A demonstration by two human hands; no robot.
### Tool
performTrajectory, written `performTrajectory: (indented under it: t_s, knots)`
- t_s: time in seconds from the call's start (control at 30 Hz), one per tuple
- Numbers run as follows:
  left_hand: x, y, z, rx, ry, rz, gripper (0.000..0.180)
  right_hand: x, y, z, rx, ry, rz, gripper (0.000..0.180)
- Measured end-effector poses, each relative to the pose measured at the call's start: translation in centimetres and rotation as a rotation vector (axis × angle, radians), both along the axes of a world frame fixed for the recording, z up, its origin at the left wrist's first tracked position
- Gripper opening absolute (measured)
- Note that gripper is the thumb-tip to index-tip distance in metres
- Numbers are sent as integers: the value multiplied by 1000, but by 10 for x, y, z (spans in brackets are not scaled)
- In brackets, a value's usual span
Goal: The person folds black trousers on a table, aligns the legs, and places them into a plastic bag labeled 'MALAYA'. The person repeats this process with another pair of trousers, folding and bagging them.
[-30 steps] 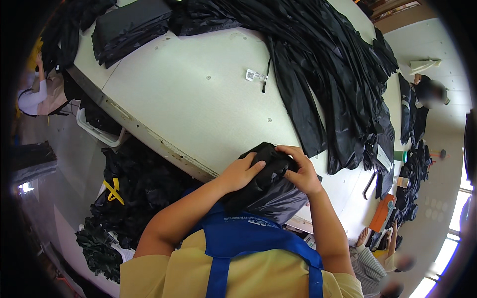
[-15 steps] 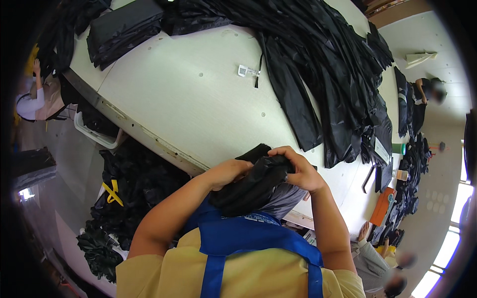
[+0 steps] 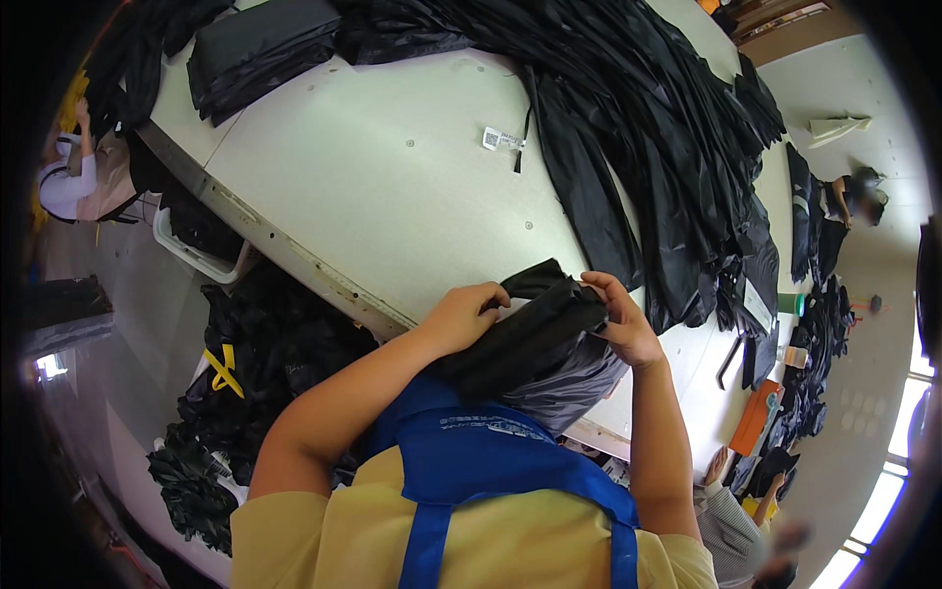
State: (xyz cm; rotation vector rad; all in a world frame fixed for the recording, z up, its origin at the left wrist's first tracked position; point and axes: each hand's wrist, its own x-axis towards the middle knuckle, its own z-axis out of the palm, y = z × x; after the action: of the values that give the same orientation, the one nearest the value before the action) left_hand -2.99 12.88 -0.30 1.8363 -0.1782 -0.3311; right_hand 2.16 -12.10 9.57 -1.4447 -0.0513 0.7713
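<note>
A bunched piece of shiny black cloth [image 3: 525, 339] is held between my hands at the table's near edge, in front of my blue apron. My left hand [image 3: 469, 312] grips its left side, fingers closed on the folded edge. On the other side my right hand [image 3: 626, 326] pinches the cloth between thumb and fingers. The cloth's lower part drapes down over the apron; whether it is a whole garment I cannot tell. A paper label [image 3: 491, 138] with a black cord lies on the pale table [image 3: 392, 196] beyond my hands.
Long black garments [image 3: 677, 167] pile across the table's far right, and a folded black stack [image 3: 260, 49] sits far left. Below the left edge are a white bin [image 3: 201, 260] and a black heap [image 3: 275, 344]. An orange box [image 3: 756, 417] stands right. Other people work at both sides.
Both hands have moved slightly apart and the right one a little to the right. The cloth's top edge has been opened and raised between them.
</note>
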Motion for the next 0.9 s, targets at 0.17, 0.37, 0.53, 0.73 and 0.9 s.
performTrajectory:
  t_s: [0.17,0.37,0.53,0.73,0.9]
  knots:
    - [2,-11,18,112,56,152,32,0,-5,-12,-188,-322,121,47]
    - [24,-22,23,184,-261,338,17,-11,48,-17,-777,-1042,365,37]
    - [25,-26,33,375,-477,257,13,-14,56,-40,-783,-856,258,34]
    - [20,-22,35,415,-516,247,13,-3,45,-57,-588,-631,26,50]
    - [21,-28,31,397,-652,132,13,8,64,-77,-840,-539,86,47]
